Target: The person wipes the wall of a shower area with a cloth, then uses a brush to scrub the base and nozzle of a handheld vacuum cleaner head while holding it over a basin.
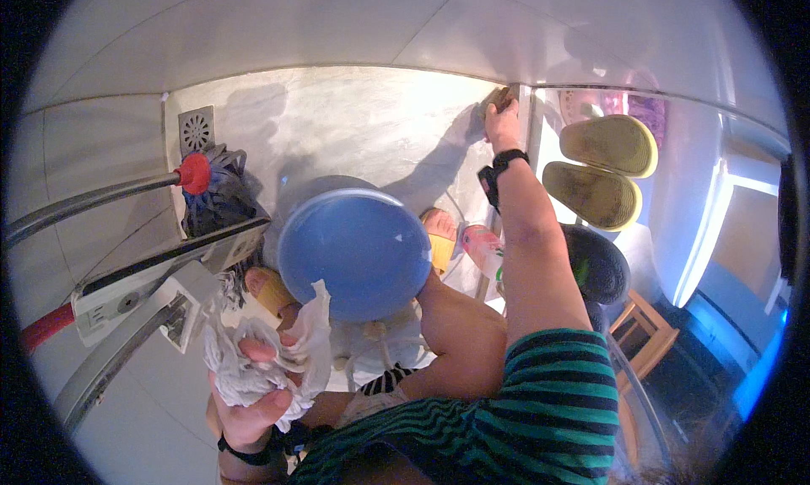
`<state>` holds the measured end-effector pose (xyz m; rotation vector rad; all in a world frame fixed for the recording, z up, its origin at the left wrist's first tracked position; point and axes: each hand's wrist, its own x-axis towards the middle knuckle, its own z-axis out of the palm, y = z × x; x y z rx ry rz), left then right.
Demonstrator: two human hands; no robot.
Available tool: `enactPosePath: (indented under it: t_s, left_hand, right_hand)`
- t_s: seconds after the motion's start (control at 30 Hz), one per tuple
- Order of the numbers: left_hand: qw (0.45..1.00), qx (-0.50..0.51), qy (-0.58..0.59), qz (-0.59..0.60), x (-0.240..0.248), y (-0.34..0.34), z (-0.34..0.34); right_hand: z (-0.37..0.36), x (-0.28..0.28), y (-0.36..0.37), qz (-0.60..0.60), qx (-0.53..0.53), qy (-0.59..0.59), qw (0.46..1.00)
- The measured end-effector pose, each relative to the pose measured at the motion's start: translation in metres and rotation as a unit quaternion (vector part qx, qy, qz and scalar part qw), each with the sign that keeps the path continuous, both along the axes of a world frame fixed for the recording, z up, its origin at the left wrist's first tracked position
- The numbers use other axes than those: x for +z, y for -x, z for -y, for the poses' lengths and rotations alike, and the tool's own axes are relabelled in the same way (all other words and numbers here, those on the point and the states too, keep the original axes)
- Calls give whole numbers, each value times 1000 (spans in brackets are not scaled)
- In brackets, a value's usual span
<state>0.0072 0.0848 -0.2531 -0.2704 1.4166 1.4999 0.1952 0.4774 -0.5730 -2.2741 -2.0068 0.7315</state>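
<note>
My left hand [251,409] is raised at the lower left, its fingers wrapped round a crumpled white cloth [310,350] that hangs loosely about them. Stretched out to the far right corner, my right hand [503,124] presses a small dark brown thing [504,95] against the corner by the sill. Its kind is too small to tell. Between my feet and the far wall stands a round blue basin [354,249]. Beneath my right forearm lies a pink, white and green bottle or packet [483,249].
Yellow slippers [607,143] and a dark shoe [597,266] are beyond the sill at right. A dark mop head with a red joint [194,174] lies near the floor drain [197,129]. Metal poles [101,200] cross the left side. A wooden stool [645,333] stands at lower right.
</note>
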Motion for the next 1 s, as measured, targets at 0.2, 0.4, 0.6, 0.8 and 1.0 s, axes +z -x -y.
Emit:
enactPosePath:
  t_s: [0.2, 0.4, 0.6, 0.8, 1.0]
  left_hand:
    - [999, -16, 8, -33, 5, 0, 11]
    - [1000, -1, 5, -5, 6, 2, -4]
    - [999, -3, -26, 22, 8, 3, 3]
    - [999, -16, -22, 31, 1, 4, 3]
    - [999, -1, -20, 37, 2, 8, 2]
  right_hand:
    - [26, -15, 83, -72, -32, -51, 996]
    - [98, 18, 162, -39, 289, 94, 952]
    - [13, 27, 35, 243, 434, -50, 866]
    - [15, 0, 43, 131, 430, -107, 887]
    - [94, -19, 208, 71, 619, -204, 755]
